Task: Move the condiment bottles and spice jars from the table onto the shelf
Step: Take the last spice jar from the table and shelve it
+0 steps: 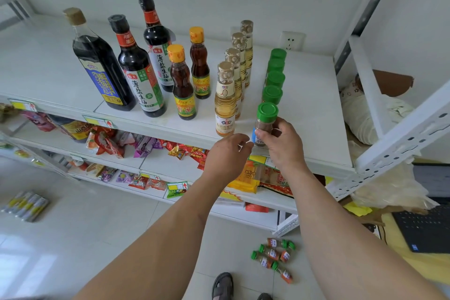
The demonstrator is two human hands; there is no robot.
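My right hand (283, 143) grips a green-capped spice jar (265, 119) of brown powder, standing at the front of the white top shelf (316, 114). Behind it runs a row of several green-capped jars (275, 78). My left hand (229, 153) hovers just left of the jar with fingers loosely curled, holding nothing. To the left stand a row of pale vinegar bottles (225, 102), two amber oil bottles (182, 85) with orange caps, and three tall dark soy sauce bottles (138, 66). Several more green-capped spice jars (275, 256) lie on the floor below.
Lower shelves hold snack packets (109, 141). A grey metal shelf upright (399, 139) crosses at the right. A laptop (426, 229) sits on a yellow surface at lower right. A sandalled foot (222, 285) stands on the tiled floor. A wall socket (291, 40) is behind the shelf.
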